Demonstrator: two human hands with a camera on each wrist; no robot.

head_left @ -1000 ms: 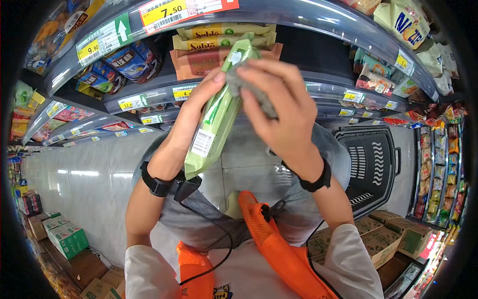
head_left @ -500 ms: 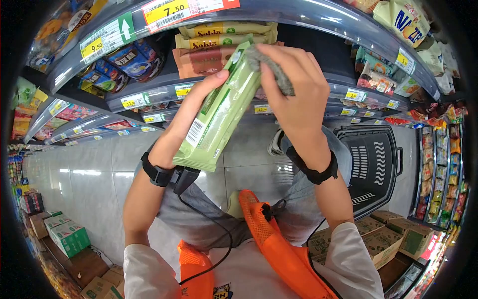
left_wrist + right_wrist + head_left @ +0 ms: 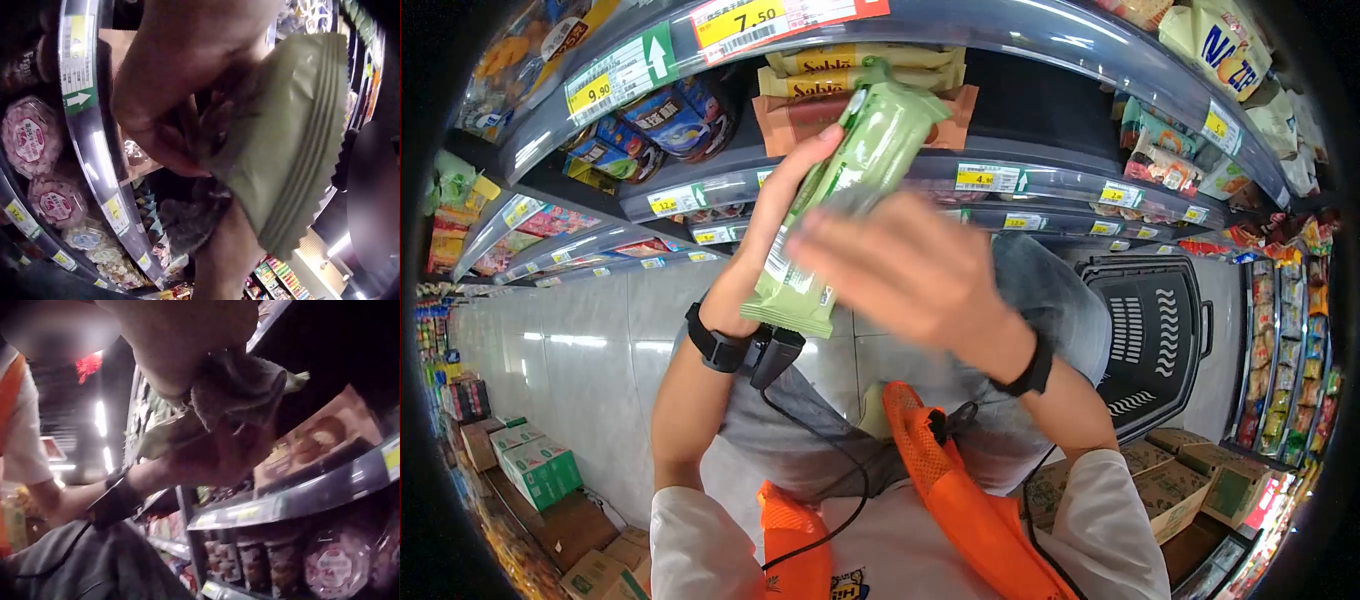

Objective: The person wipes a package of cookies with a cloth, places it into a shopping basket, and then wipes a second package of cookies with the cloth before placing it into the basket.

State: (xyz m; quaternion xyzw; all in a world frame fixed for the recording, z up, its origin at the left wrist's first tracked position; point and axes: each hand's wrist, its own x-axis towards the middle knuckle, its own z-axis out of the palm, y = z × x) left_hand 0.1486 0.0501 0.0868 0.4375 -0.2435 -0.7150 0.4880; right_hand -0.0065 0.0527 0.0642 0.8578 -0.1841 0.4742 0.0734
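A light-green snack packet with crimped ends is held at a slant in front of the shelf. My left hand grips it along its left side, thumb lying on the upper part. My right hand, blurred, reaches across the packet's lower half, fingers near the barcode. In the right wrist view a grey cloth is bunched in that hand against the packet. From the left wrist, the packet's crimped end looms close, and the hand's fingers behind it are partly hidden.
Behind the packet, a brown packet and yellow Sablé packets lie on the shelf. A price-tagged shelf edge curves just beyond the hands. At right on the floor stands a black basket; cardboard boxes are behind it.
My right hand has moved with the cloth from the packet's top end down toward its lower end. The packet has turned in my left hand, so its broad face shows more.
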